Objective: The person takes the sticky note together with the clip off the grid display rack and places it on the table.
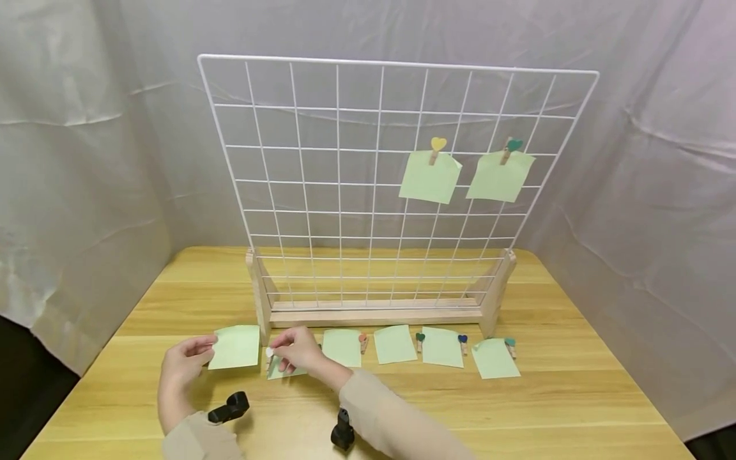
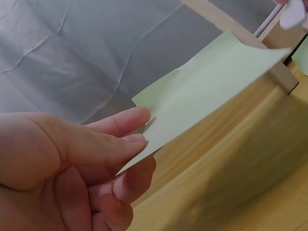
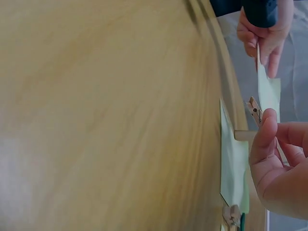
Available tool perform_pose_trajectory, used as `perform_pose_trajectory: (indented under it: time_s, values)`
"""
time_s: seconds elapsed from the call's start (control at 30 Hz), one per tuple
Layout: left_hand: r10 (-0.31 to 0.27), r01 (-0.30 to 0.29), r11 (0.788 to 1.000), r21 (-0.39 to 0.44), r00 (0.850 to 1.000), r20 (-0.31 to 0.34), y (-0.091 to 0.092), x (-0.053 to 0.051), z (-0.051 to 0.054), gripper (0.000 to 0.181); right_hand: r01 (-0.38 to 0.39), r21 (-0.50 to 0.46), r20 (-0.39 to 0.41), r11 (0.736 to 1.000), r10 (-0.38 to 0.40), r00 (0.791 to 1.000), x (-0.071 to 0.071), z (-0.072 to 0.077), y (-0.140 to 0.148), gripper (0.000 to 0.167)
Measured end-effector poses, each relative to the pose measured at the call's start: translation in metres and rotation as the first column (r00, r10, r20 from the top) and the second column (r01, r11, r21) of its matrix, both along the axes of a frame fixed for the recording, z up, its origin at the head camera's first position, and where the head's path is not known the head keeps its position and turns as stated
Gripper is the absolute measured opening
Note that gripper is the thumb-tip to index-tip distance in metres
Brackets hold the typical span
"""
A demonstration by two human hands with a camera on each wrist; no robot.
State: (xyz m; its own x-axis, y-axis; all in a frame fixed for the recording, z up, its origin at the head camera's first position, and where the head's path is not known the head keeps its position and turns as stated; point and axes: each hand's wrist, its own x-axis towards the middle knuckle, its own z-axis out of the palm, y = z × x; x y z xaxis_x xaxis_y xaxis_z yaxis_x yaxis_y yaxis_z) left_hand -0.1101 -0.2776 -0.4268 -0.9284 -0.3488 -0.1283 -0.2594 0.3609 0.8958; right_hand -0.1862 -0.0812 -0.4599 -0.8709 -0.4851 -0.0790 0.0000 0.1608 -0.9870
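My left hand [image 1: 180, 370] pinches a pale green paper note [image 1: 236, 348] at its left edge, thumb on one face and fingers behind. In the left wrist view the note [image 2: 207, 82] is held above the table, slightly bent. My right hand [image 1: 300, 350] grips a small wooden clothespin [image 3: 254, 109] between thumb and fingers. A white heart [image 1: 269, 352] decorates this clip, which is just right of the held note. Below the right hand another green note [image 1: 287, 374] lies partly hidden on the table.
A white wire grid [image 1: 339, 147] stands in a wooden base [image 1: 376, 316]. Two green notes hang on it by a yellow-heart clip [image 1: 438, 145] and a green-heart clip [image 1: 513, 145]. In front, several notes [image 1: 395, 345] and heart clips [image 1: 462, 344] lie in a row on the wooden table [image 1: 517, 421].
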Motion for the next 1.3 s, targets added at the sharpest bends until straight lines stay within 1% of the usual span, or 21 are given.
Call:
perform_pose_trajectory:
  time_s: [0.1,0.23,0.4,0.53,0.73,0.97,1.1,1.3]
  values:
    - [0.003,-0.003,1.0,0.002,1.0,0.003,-0.001,0.0,-0.001,0.031,0.009,0.033,0.009,0.999,-0.009,1.0,0.003,-0.001,-0.005,0.008]
    - [0.011,-0.011,1.0,-0.025,1.0,0.014,-0.002,0.002,-0.002,0.032,0.017,0.049,0.019,0.999,-0.018,1.0,0.005,-0.004,-0.011,0.009]
    - [0.024,-0.022,0.999,-0.042,0.999,0.04,-0.006,0.003,-0.004,0.029,0.019,0.057,0.024,0.998,-0.02,1.0,0.007,-0.006,-0.015,0.009]
    - [0.044,-0.041,0.998,-0.053,0.997,0.059,-0.007,0.003,-0.006,0.025,0.015,0.061,0.037,0.998,-0.017,0.999,0.008,-0.005,-0.017,0.009]
    - [0.038,-0.035,0.998,-0.043,0.997,0.074,-0.007,0.002,-0.012,0.025,0.015,0.058,0.048,0.998,-0.018,0.999,0.01,-0.006,-0.018,0.008]
    - [0.056,-0.048,0.996,-0.075,0.993,0.101,-0.008,0.003,-0.019,0.022,0.002,0.083,0.007,0.997,-0.003,1.0,0.013,-0.007,-0.019,0.009]
    - [0.057,-0.049,0.996,-0.077,0.993,0.106,-0.008,0.002,-0.018,0.022,-0.006,0.094,-0.01,0.996,0.007,1.0,0.013,-0.009,-0.019,0.009]
    - [0.062,-0.051,0.994,-0.099,0.993,0.104,-0.009,0.0,-0.016,0.024,-0.007,0.107,-0.027,0.994,0.01,1.0,0.011,-0.01,-0.02,0.008]
